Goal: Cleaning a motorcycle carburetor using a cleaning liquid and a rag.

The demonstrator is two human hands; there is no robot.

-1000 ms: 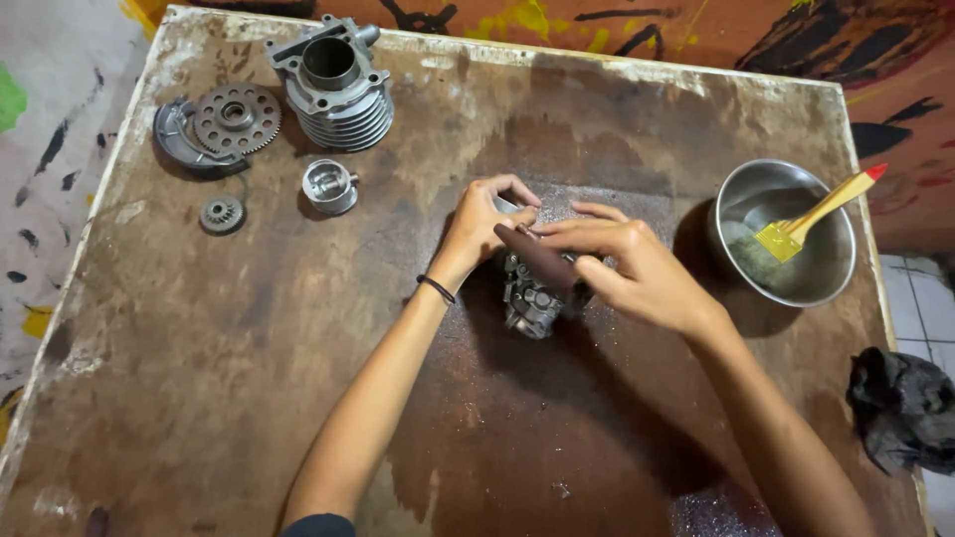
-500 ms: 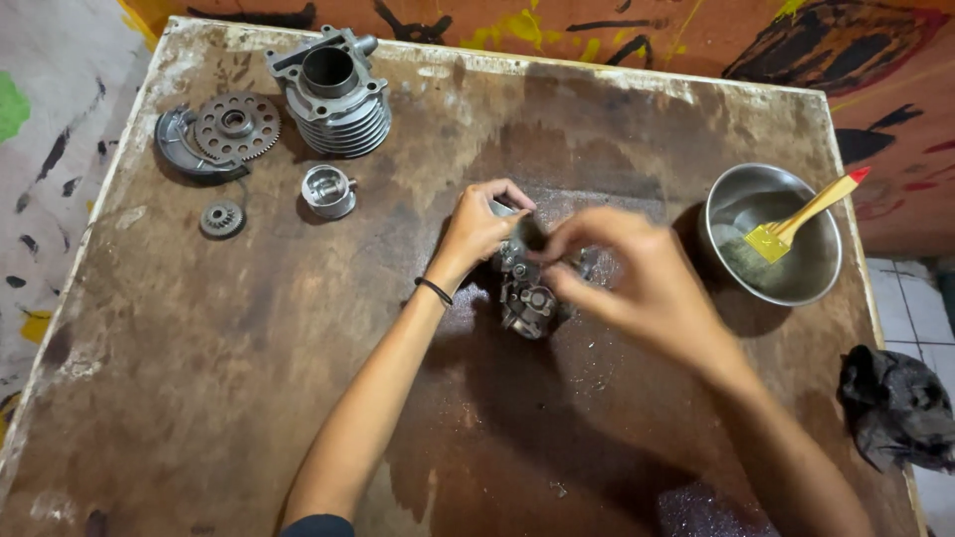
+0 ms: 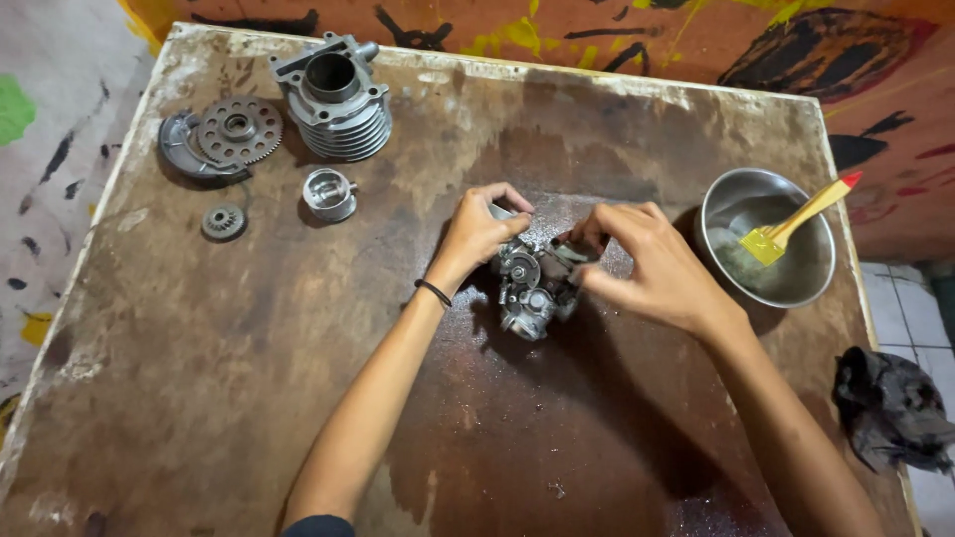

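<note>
Both hands have drawn apart a little since a second ago: the right hand point(image 3: 657, 273), which lay over the small grey cast-metal engine part point(image 3: 532, 288), now sits to its right side, so more of the part shows. The left hand point(image 3: 477, 231) keeps its place at the part's upper left, fingers curled and pinching its top edge; a dark band circles that wrist. The right hand's fingers are bent and pressed onto the part's upper right corner; whether they grip a loose piece I cannot tell. The part rests on the stained brown wooden tabletop point(image 3: 199, 398), about the middle, in a dark wet patch. It looks as though the grip is being shifted rather than the part lifted.

Near the right edge stands a round steel bowl point(image 3: 731, 204) holding a little cloudy liquid and a yellow-bristled brush with a wooden handle point(image 3: 791, 224), leaning on the rim. At the far left corner lie a finned grey cylinder block point(image 3: 336, 97), a toothed gear plate point(image 3: 224, 134), a small pinion point(image 3: 224, 221) and a short metal piston point(image 3: 330, 193). A crumpled black rag point(image 3: 890, 408) sits off the right edge.
</note>
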